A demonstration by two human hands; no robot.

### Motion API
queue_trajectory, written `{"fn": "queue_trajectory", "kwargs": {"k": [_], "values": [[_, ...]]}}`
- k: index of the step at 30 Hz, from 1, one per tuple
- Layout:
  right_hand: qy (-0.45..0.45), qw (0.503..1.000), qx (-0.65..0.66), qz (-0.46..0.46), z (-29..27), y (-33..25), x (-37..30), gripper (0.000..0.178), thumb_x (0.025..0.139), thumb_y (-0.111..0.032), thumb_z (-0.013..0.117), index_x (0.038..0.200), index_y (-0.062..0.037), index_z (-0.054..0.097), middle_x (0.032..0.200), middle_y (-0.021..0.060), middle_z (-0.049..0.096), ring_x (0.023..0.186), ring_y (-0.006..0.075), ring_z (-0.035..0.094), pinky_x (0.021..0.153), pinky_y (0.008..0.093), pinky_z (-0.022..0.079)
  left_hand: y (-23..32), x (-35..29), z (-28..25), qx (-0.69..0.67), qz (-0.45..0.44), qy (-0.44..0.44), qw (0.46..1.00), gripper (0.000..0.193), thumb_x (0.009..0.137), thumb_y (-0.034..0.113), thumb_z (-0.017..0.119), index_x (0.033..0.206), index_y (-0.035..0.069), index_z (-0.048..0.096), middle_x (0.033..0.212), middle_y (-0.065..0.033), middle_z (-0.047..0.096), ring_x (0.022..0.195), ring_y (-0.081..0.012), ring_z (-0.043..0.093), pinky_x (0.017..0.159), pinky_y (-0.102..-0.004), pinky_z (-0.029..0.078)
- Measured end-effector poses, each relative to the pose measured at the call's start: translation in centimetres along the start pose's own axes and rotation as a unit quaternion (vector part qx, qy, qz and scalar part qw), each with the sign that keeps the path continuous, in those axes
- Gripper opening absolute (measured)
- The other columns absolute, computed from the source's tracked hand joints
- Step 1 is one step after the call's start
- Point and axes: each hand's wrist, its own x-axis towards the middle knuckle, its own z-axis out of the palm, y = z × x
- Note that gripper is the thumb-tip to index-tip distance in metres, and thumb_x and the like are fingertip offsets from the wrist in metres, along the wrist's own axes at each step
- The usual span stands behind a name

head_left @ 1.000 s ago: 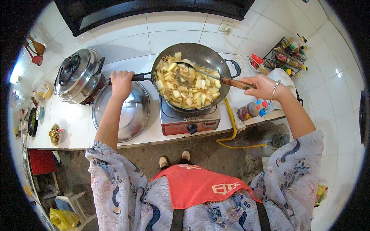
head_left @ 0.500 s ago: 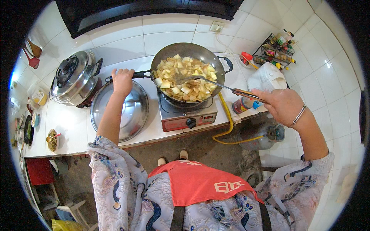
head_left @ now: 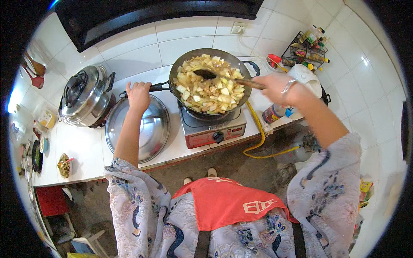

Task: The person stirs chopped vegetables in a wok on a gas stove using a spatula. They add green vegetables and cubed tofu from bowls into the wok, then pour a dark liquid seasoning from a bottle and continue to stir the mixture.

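Note:
A dark wok point(head_left: 180, 61) sits on a steel gas stove point(head_left: 214, 131), filled with pale chunks of chopped vegetable point(head_left: 204, 90) and browner pieces. My left hand point(head_left: 138, 96) is closed around the wok's black side handle point(head_left: 159, 87). With my right hand point(head_left: 275, 87), blurred by motion, I grip the wooden handle of a spatula point(head_left: 251, 83). Its dark metal blade lies in the food near the wok's far middle. A large domed steel lid point(head_left: 148, 133) rests on the counter below my left wrist.
A lidded steel pot point(head_left: 84, 96) stands left of the wok. At the right are a white appliance point(head_left: 306, 79), a jar point(head_left: 271, 114) and a rack of bottles point(head_left: 303, 50). A yellow hose point(head_left: 260, 144) runs from the stove to a gas cylinder point(head_left: 297, 150). A small dish point(head_left: 65, 166) sits far left.
My right hand has moved left and away from me, taking the spatula blade to the wok's far middle. The food has been shifted about. My left hand keeps its hold on the handle.

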Motion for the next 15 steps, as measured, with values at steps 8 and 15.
{"fn": "queue_trajectory", "kwargs": {"k": [8, 15], "values": [[-0.023, 0.986, 0.131, 0.097, -1.2, 10.2, 4.3, 0.046, 0.085, -0.013, 0.053, 0.131, -0.0121, 0.05, 0.06, 0.0061, 0.056, 0.042, 0.0134, 0.05, 0.041, 0.0282, 0.043, 0.3, -0.1, -0.4, -0.003, -0.015, -0.025, 1.0, 0.026, 0.075, 0.003, 0.055, 0.095, 0.015, 0.065, 0.083, -0.0047, 0.061, 0.089, -0.0246, 0.058, 0.099, -0.0502, 0.031], [-0.103, 0.958, 0.26, 0.069, -1.3, 14.3, 13.3, 0.055, 0.083, -0.011, 0.055, 0.136, -0.0182, 0.046, 0.06, 0.0013, 0.055, 0.043, 0.0094, 0.049, 0.038, 0.0257, 0.041, 0.7, 0.3, -0.7, -0.033, -0.012, -0.017, 0.999, 0.027, 0.074, 0.003, 0.057, 0.097, 0.015, 0.065, 0.083, -0.0038, 0.06, 0.09, -0.0238, 0.057, 0.101, -0.049, 0.029]]}}
